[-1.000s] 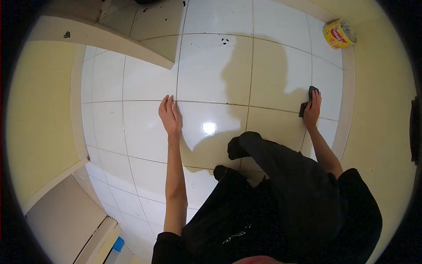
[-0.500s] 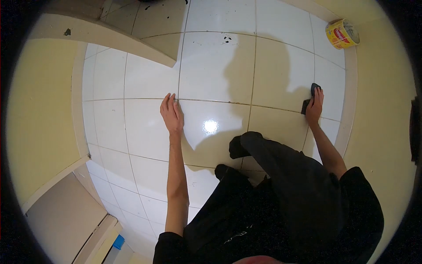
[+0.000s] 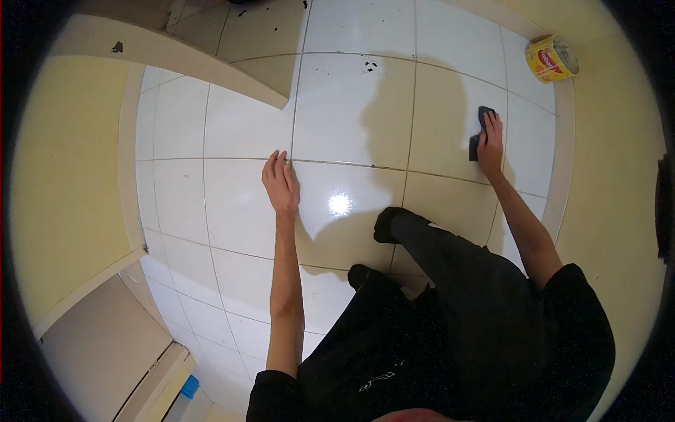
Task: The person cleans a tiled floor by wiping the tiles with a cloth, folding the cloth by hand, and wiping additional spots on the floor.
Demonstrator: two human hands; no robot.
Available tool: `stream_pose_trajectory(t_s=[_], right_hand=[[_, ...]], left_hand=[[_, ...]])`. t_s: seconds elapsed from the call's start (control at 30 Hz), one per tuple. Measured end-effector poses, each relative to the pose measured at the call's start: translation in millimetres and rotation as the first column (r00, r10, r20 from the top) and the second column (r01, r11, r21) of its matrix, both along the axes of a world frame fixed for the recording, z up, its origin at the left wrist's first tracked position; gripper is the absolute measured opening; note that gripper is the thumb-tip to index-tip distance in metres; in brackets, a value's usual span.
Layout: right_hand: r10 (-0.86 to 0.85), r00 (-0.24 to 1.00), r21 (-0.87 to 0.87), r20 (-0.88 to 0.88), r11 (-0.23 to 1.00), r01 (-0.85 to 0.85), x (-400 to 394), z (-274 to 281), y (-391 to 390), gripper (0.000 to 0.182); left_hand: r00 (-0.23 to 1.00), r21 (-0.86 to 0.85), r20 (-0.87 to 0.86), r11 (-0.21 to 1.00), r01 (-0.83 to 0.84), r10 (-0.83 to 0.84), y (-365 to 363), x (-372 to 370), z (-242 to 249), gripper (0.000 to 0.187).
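Note:
My right hand point(image 3: 491, 146) presses a dark grey cloth point(image 3: 474, 148) onto the white tiled floor point(image 3: 351, 105), over to the right side. Parts of the cloth stick out beyond the fingertips and to the left of the hand. On the left, my left hand point(image 3: 280, 186) rests on the tiles near a grout line, fingers stretched out, with nothing in it. Between my arms are my bent legs and dark-socked feet point(image 3: 387, 224).
A yellow tub point(image 3: 552, 59) with a red label stands against the right wall. Black specks point(image 3: 370, 66) lie on the tiles ahead. A beige wall end point(image 3: 271, 97) juts in from the upper left. Lower left, something blue point(image 3: 190, 386) shows beside a cabinet-like panel.
My right hand has slid the cloth forward and to the left across the tiles. My left hand stays in about the same place; the view has shifted slightly.

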State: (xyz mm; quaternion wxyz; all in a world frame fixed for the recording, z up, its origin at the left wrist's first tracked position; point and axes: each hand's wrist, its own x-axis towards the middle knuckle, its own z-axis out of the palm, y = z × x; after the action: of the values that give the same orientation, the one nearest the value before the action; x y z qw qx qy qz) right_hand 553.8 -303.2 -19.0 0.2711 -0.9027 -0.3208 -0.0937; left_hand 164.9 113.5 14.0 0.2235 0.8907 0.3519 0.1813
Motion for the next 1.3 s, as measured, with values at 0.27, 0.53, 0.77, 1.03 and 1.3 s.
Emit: stream_pose_trajectory(t_s=[0.27, 0.53, 0.77, 1.03, 1.3], right_hand=[[0.114, 0.993, -0.054, -0.022, 0.992, -0.115, 10.7, 4.3, 77.8, 0.051], [0.138, 0.99, -0.055, -0.015, 0.989, -0.139, 11.5, 6.5, 85.6, 0.053], [0.142, 0.99, -0.024, -0.019, 0.989, -0.143, 9.9, 6.4, 84.8, 0.053], [0.134, 0.991, -0.031, -0.006, 0.99, -0.134, 8.9, 10.9, 87.1, 0.053], [0.129, 0.991, -0.008, -0.029, 0.992, -0.129, 7.8, 9.4, 85.9, 0.053]], left_hand=[[1.0, -0.027, -0.005, 1.0, -0.01, 0.01, -0.6, 1.5, 2.6, 0.04], [1.0, -0.019, 0.016, 1.0, -0.002, 0.003, -0.4, 0.7, 1.2, 0.039], [1.0, -0.01, 0.006, 1.0, -0.005, 0.005, -1.7, 2.2, 2.6, 0.039], [0.999, -0.033, 0.033, 0.999, 0.011, -0.01, -2.2, 0.1, 2.4, 0.042], [1.0, -0.041, 0.011, 0.999, -0.001, 0.001, -3.3, 1.2, 3.2, 0.043]])
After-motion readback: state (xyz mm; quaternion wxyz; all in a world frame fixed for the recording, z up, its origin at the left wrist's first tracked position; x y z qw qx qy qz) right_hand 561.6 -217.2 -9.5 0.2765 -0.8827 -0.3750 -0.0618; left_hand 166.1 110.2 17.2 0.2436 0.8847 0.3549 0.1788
